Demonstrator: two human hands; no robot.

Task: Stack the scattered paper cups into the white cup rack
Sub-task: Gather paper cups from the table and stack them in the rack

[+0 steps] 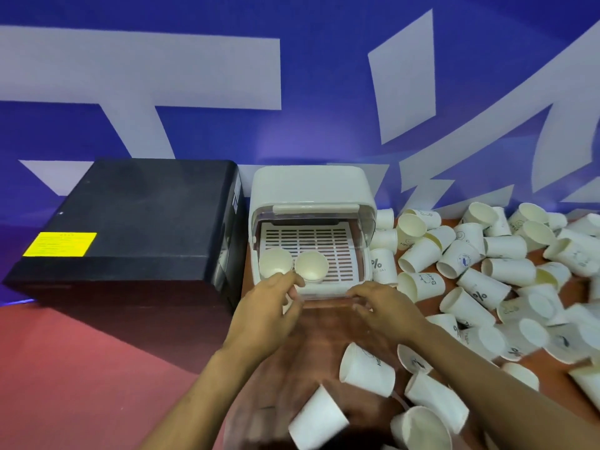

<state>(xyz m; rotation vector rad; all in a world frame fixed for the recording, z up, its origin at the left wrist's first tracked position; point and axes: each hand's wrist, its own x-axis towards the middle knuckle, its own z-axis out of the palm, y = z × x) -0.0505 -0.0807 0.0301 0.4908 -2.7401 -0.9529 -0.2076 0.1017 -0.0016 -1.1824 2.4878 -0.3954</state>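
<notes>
Two cups (293, 264) stand at centre frame in the white cup rack (310, 190). Left hand (271, 306) loosely curled beside them, right hand (378, 306) relaxed, neither holding anything. Next, I'd say, a reach to the scattered cups (480, 274) at right.

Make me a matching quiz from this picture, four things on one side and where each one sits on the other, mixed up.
Things:
1. black box
2. white cup rack
3. yellow label
4. scattered paper cups

Places:
A. on top of the black box
B. right of the rack
C. left of the rack
D. between the box and the cups

Pairs: 1-C, 2-D, 3-A, 4-B
</notes>
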